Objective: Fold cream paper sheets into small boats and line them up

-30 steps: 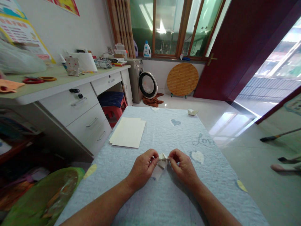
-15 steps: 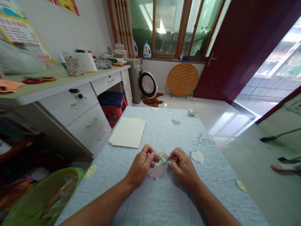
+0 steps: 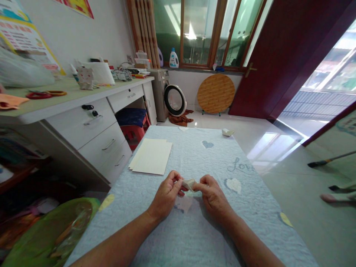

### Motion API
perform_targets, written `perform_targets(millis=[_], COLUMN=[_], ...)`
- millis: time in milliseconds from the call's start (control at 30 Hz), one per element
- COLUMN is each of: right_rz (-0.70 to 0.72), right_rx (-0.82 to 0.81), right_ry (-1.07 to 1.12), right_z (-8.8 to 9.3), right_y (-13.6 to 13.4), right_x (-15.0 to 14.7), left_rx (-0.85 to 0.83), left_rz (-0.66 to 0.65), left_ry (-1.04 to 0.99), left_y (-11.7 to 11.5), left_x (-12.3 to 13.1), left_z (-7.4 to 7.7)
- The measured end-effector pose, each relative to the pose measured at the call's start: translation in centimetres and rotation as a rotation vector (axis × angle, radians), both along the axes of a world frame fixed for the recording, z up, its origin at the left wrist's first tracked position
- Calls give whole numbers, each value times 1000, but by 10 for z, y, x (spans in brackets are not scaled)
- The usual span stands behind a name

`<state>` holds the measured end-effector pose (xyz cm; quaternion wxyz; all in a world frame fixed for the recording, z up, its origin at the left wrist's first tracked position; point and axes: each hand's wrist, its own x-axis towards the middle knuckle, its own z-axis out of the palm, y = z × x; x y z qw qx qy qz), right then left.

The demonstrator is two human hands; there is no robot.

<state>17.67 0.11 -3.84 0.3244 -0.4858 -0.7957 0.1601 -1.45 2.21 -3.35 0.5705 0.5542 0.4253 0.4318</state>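
Observation:
Just above the cloth-covered table, my left hand (image 3: pixel 164 194) pinches a small piece of folded paper (image 3: pixel 189 183) between thumb and fingers. The paper is pale, with creased, angled faces. From the other side my right hand (image 3: pixel 215 196) has its index finger on the paper's right end, its other fingers curled; its thumb is mostly hidden. Beyond my left hand lies a stack of cream paper sheets (image 3: pixel 151 156), slightly fanned. Another small folded paper piece (image 3: pixel 228 132) rests at the table's far right corner.
A light blue quilted cloth (image 3: pixel 194 233) covers the table. To the left stand a white desk (image 3: pixel 83 129) with scissors (image 3: pixel 41 95) on it and a green-lined bin (image 3: pixel 63 218). A washing machine (image 3: pixel 160 94) with its door open and a round wooden tabletop (image 3: pixel 216 93) are at the back.
My right index finger has moved left onto the paper, stretching out from its earlier pinch at the right tip. The paper looks more folded together. My left hand stays in place.

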Motion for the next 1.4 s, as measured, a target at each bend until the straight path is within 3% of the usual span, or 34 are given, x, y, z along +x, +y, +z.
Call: perform_targets(millis=[200,367,667,800,967,1167,1400], right_rz=[-12,-24,56,74,-43,93,83], right_rx=[33,56,66,21,-91,-142,-174], right_ry=[-4,-7,51,97,216,135,115], right_z=[6,1,1,1,-2,6,7], right_y=[-2,1,-1,-2,-2,-3,-1], right_x=[1,4,-1,-3,-3,-3,-2], left_rx=[-20,-7,-2,8,30,86,124], left_rz=[-31,-32,-77,-157,-143,-124,-83], left_ry=[-53,-70,81,125,126,124,203], left_y=[-2,-3,0,1,1,-1,-1], left_x=[0,-1,0,-1,-3,-2,-3], left_z=[-2,-2,0,1,3,3,7])
